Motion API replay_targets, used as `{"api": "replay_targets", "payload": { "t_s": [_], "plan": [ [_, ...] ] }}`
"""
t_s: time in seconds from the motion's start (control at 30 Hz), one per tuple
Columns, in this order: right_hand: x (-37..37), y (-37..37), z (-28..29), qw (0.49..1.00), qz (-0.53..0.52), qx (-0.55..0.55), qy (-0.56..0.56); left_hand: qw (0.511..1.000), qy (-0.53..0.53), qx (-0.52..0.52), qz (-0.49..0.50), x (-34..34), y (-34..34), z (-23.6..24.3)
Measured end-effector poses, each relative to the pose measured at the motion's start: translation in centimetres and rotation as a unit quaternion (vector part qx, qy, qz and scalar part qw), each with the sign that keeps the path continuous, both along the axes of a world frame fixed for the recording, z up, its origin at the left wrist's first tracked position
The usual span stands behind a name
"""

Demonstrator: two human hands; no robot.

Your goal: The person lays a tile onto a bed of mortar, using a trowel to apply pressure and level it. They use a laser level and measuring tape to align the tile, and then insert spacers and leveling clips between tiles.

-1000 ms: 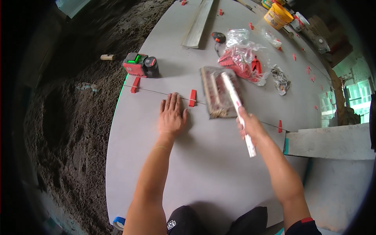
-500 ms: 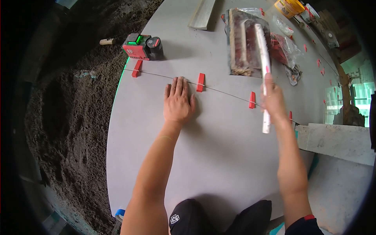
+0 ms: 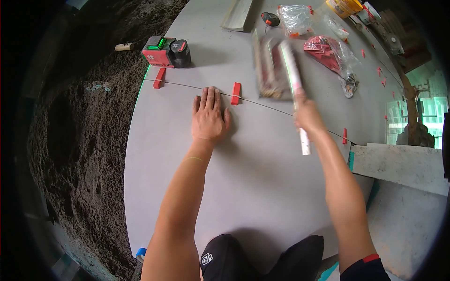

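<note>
My left hand (image 3: pixel 209 119) lies flat on a large grey tile (image 3: pixel 253 173), its fingertips at the thin joint between two tiles. My right hand (image 3: pixel 310 116) is wrapped round the white pipe-like handle of a flat rectangular beating board (image 3: pixel 272 70). The board, dirty and blurred by motion, is over the far tile; whether it touches the surface I cannot tell. Red levelling wedges stand along the joint: one wedge (image 3: pixel 159 78) left of my left hand, one wedge (image 3: pixel 236 93) just right of it, and another wedge (image 3: pixel 344 136) beyond my right hand.
A red and black laser level (image 3: pixel 165 52) with a green light stands at the tile's left edge, beside rough dark mortar (image 3: pixel 84 140). Farther off are a tape measure (image 3: pixel 270 19), a bag of red wedges (image 3: pixel 328 52), a yellow bucket (image 3: pixel 344 7) and a grey channel piece (image 3: pixel 237 15).
My right hand has swung the beating board to the left, exposing the tape measure and bags behind it. My left hand stays flat on the tile; the view has shifted slightly.
</note>
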State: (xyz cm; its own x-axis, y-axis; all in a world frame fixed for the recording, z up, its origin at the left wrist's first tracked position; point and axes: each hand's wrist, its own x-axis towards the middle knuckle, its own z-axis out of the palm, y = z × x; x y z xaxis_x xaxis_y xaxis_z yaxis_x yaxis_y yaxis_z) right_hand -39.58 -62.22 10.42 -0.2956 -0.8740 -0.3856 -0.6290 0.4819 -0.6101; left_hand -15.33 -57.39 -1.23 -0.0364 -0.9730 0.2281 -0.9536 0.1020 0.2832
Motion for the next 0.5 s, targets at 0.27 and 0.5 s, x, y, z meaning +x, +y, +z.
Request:
{"api": "replay_targets", "payload": {
  "t_s": [0.27,0.5],
  "plan": [
    [-1.1,-2.3,6.5,0.978,0.012,0.038,-0.203,1.000,0.006,0.000,0.000,0.0,-0.1,0.2],
    [1.7,-0.6,-1.3,0.997,0.033,0.061,0.025,1.000,-0.006,0.001,0.004,-0.1,0.1,-0.5]
  ]
}}
